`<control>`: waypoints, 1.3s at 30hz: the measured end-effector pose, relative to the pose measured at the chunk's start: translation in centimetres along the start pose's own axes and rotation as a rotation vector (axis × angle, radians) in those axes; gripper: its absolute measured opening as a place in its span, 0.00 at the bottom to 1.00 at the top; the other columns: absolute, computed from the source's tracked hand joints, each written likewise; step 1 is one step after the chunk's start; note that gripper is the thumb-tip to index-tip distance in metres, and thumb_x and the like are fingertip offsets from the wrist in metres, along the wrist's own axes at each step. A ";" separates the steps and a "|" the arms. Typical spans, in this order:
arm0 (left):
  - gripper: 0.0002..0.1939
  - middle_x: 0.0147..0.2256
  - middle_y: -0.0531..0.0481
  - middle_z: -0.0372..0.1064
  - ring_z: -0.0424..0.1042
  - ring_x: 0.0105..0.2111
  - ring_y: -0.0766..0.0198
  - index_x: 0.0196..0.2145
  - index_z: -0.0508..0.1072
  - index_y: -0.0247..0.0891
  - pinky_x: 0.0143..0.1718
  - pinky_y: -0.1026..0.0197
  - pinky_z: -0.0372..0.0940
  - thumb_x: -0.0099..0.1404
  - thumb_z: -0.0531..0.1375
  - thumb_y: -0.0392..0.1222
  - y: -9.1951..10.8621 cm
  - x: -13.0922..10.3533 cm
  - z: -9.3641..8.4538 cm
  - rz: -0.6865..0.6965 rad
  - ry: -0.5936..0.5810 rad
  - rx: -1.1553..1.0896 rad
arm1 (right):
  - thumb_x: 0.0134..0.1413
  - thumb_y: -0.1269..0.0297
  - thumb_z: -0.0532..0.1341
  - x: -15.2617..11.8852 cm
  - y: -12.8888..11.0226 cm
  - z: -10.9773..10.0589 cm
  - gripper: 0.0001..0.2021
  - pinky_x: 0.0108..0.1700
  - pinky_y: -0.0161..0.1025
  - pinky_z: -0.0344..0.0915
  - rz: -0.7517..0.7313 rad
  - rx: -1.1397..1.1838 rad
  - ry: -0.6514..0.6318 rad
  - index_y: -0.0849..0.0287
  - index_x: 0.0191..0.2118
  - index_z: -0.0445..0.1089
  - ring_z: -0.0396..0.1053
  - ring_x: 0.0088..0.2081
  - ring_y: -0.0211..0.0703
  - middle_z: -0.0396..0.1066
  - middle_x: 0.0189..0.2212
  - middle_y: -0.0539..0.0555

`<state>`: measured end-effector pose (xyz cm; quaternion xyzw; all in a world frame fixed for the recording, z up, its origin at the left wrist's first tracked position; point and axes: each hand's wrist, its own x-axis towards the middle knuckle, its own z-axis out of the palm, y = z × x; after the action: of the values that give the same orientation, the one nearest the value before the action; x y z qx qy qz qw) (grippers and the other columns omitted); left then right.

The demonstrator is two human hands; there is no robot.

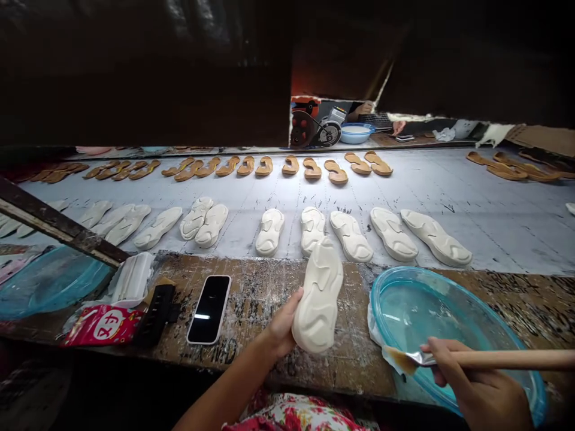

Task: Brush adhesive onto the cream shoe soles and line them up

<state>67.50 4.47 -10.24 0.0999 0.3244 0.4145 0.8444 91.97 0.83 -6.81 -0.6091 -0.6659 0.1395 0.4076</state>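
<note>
A white shoe sole (318, 299) is tilted up in my left hand (284, 323), whose fingers are closed around its left edge. In my right hand (476, 377) is a brush (512, 360) with a wooden handle, gripped near its metal collar. The brush's pale bristles point left, over the near rim of a blue see-through basin (381, 281). Inside the basin is a shallow liquid. Beyond the held sole, more white soles (270, 232) lie in a row on the pale grey surface (251, 194).
Brown sandal soles (263, 166) form a farther row. Left on the worn bench (251, 287) are a phone (209, 310), a red packet (105, 325), a black clip-like object (155, 314) and a white box (132, 279). A dark panel (144, 72) hangs low ahead; another person's hand (398, 127) shows beyond it.
</note>
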 end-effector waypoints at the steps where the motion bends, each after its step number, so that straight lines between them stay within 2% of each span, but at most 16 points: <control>1: 0.26 0.38 0.43 0.74 0.70 0.42 0.56 0.51 0.67 0.31 0.51 0.55 0.56 0.65 0.49 0.52 0.1 -0.1 0.5 0.006 -0.004 0.015 | 0.53 0.61 0.57 0.2 -0.8 0.4 0.08 0.17 0.27 0.61 -0.117 0.111 -0.009 0.56 0.27 0.69 0.65 0.15 0.33 0.67 0.15 0.44; 2: 0.26 0.38 0.42 0.74 0.70 0.43 0.56 0.51 0.67 0.30 0.51 0.55 0.56 0.65 0.49 0.52 0.2 -0.2 1.1 0.009 -0.015 0.032 | 0.53 0.65 0.57 0.4 -1.7 0.9 0.04 0.20 0.26 0.63 -0.222 0.210 -0.021 0.56 0.31 0.69 0.68 0.19 0.33 0.69 0.19 0.45; 5: 0.26 0.38 0.41 0.74 0.70 0.44 0.55 0.49 0.69 0.28 0.52 0.56 0.56 0.65 0.48 0.52 0.4 -0.9 2.2 0.017 -0.089 0.083 | 0.52 0.68 0.56 1.1 -3.9 2.7 0.07 0.31 0.29 0.68 -0.408 0.351 -0.075 0.54 0.37 0.69 0.71 0.31 0.36 0.72 0.30 0.49; 9: 0.26 0.37 0.39 0.74 0.69 0.43 0.54 0.45 0.71 0.26 0.51 0.56 0.56 0.65 0.46 0.51 0.7 -1.9 2.9 0.039 -0.150 0.112 | 0.51 0.72 0.56 2.3 -5.4 3.7 0.09 0.33 0.31 0.67 -0.539 0.466 -0.169 0.54 0.37 0.69 0.69 0.31 0.36 0.69 0.28 0.50; 12: 0.26 0.36 0.40 0.74 0.69 0.41 0.55 0.43 0.72 0.26 0.48 0.57 0.57 0.64 0.47 0.51 0.9 -2.4 3.1 0.037 -0.178 0.132 | 0.50 0.75 0.55 3.1 -5.8 3.7 0.10 0.32 0.33 0.65 -0.539 0.512 -0.201 0.56 0.37 0.69 0.68 0.30 0.36 0.68 0.27 0.51; 19: 0.20 0.32 0.45 0.73 0.66 0.30 0.65 0.36 0.75 0.29 0.37 0.64 0.58 0.58 0.57 0.51 1.2 -2.7 3.5 0.122 -0.169 0.192 | 0.50 0.76 0.55 3.4 -6.3 3.5 0.10 0.32 0.37 0.62 -0.476 0.569 -0.136 0.57 0.35 0.69 0.65 0.29 0.38 0.67 0.26 0.51; 23: 0.20 0.34 0.44 0.73 0.67 0.35 0.61 0.39 0.74 0.29 0.40 0.62 0.58 0.59 0.57 0.51 1.3 -2.8 3.6 0.122 -0.141 0.207 | 0.51 0.75 0.55 2.8 -6.7 3.7 0.08 0.33 0.36 0.60 -0.403 0.574 -0.112 0.57 0.34 0.69 0.65 0.30 0.37 0.67 0.26 0.51; 28: 0.22 0.34 0.43 0.73 0.68 0.38 0.59 0.41 0.73 0.29 0.47 0.59 0.57 0.63 0.51 0.51 1.5 -3.1 3.6 0.114 -0.065 0.191 | 0.55 0.67 0.54 1.6 -7.4 4.0 0.07 0.24 0.33 0.55 -0.320 0.618 -0.127 0.57 0.28 0.67 0.61 0.23 0.33 0.63 0.21 0.49; 30: 0.22 0.33 0.43 0.72 0.68 0.37 0.59 0.41 0.73 0.29 0.46 0.59 0.58 0.63 0.51 0.51 1.6 -3.2 3.6 0.124 -0.051 0.212 | 0.55 0.66 0.54 1.4 -7.6 4.0 0.06 0.25 0.34 0.57 -0.312 0.632 -0.089 0.57 0.30 0.67 0.62 0.25 0.35 0.64 0.22 0.49; 34: 0.23 0.33 0.45 0.70 0.66 0.34 0.62 0.40 0.72 0.30 0.41 0.61 0.59 0.60 0.54 0.55 1.6 -3.1 3.5 0.200 -0.038 0.368 | 0.53 0.72 0.56 1.6 -7.8 3.8 0.08 0.35 0.38 0.61 -0.347 0.584 0.004 0.56 0.37 0.68 0.66 0.33 0.40 0.68 0.29 0.51; 39: 0.24 0.33 0.48 0.67 0.62 0.32 0.65 0.43 0.69 0.32 0.37 0.63 0.57 0.63 0.49 0.56 1.9 -4.2 4.4 0.288 -0.015 0.677 | 0.52 0.75 0.56 1.9 -8.1 3.6 0.08 0.34 0.36 0.62 -0.408 0.508 0.000 0.57 0.36 0.68 0.66 0.30 0.37 0.68 0.28 0.51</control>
<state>67.19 2.94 -4.09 0.4215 0.4196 0.3975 0.6987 83.95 1.94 -2.84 -0.3416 -0.7183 0.2168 0.5661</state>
